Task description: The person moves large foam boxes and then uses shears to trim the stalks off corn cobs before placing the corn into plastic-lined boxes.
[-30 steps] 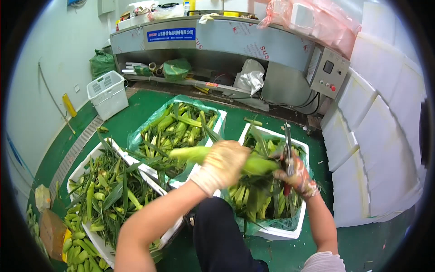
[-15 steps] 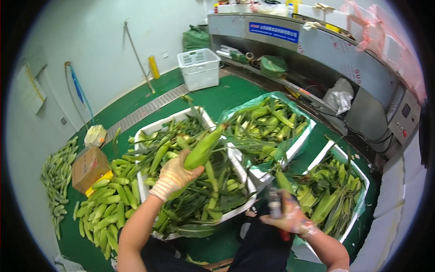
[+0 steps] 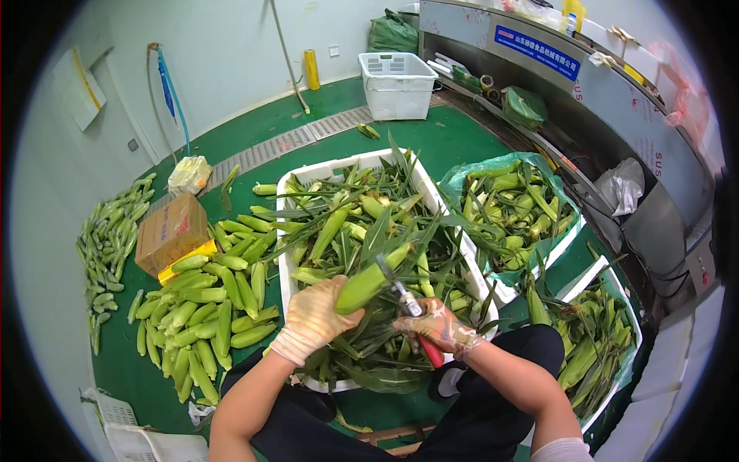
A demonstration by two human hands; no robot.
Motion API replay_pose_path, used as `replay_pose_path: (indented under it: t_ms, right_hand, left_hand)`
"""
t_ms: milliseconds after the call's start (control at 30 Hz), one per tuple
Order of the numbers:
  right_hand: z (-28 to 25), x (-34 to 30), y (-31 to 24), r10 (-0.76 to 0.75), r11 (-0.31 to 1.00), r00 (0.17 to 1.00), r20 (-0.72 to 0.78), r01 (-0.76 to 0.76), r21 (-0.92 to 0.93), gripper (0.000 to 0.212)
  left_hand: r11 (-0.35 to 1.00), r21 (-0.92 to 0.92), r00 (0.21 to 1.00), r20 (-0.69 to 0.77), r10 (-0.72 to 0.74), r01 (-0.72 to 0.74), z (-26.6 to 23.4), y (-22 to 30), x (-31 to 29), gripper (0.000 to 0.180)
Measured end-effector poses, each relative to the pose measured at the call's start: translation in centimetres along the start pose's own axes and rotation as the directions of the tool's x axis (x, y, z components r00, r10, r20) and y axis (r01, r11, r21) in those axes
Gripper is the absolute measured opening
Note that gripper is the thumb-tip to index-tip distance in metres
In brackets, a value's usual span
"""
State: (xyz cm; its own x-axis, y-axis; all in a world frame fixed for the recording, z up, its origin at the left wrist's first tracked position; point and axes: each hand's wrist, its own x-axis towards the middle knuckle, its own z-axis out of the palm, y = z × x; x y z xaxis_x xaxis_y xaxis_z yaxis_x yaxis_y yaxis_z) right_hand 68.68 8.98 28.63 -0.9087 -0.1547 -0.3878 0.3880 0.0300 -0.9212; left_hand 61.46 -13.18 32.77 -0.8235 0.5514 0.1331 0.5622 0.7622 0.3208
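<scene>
My left hand [image 3: 312, 314], in a pale knit glove, is closed around the lower end of a green ear of corn [image 3: 362, 288]. The ear tilts up to the right over a white crate [image 3: 286, 262] heaped with corn ears and long leaves. In my right hand [image 3: 440, 326], also gloved, is a red-handled cutting tool [image 3: 431, 351] with a metal head, possibly pruning shears. Its dark metal jaw meets the ear near its upper tip; whether it touches is unclear.
Trimmed corn ears [image 3: 188, 317] lie piled on the green floor at left, by a cardboard box [image 3: 171, 233]. More corn lies along the wall [image 3: 115, 239]. A plastic-lined bin of corn [image 3: 566, 240] and a husk-filled box [image 3: 627, 368] stand right. A white basket [image 3: 398, 96] stands behind.
My right hand has brought the cutting tool from the right side, over to the ear in my left hand. The ear is lower and tilted more to the right. The view has turned.
</scene>
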Motion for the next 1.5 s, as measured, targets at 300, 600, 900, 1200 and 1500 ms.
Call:
replay_pose_path:
  t_ms: [300, 600, 900, 1200, 1500]
  right_hand:
    - [3.3, -1.9, -1.0, -0.013, 0.959, 0.949, 0.316, 0.101, -0.264, 0.055]
    - [5.8, 0.5, -4.4, 0.014, 0.906, 0.994, 0.105, -0.057, 0.419, 0.025]
    - [12.2, -2.5, 5.0, 0.048, 0.983, 0.989, 0.138, -0.023, -0.181, 0.046]
    - [12.4, 3.2, 0.3, -0.359, 0.885, 0.869, -0.342, 0.201, -0.42, 0.068]
    - [1.6, -7.9, 1.6, -0.03, 0.83, 0.942, -0.333, -0.162, -0.533, 0.071]
  left_hand:
    - [0.012, -0.968, 0.968, 0.249, 0.016, 0.249, -1.5, -5.1, -1.1, 0.071]
    - [-0.122, -0.969, 0.956, 0.234, -0.175, 0.215, -0.2, -4.5, -0.4, 0.069]
    - [-0.507, -0.753, 0.678, 0.112, -0.726, -0.419, 0.5, -13.5, 1.4, 0.043]
    - [-0.481, -0.826, 0.639, 0.206, -0.741, -0.292, 2.3, -8.0, 1.1, 0.066]
    - [-0.318, -0.923, 0.552, 0.152, -0.82, -0.218, 5.8, -35.3, 1.4, 0.072]
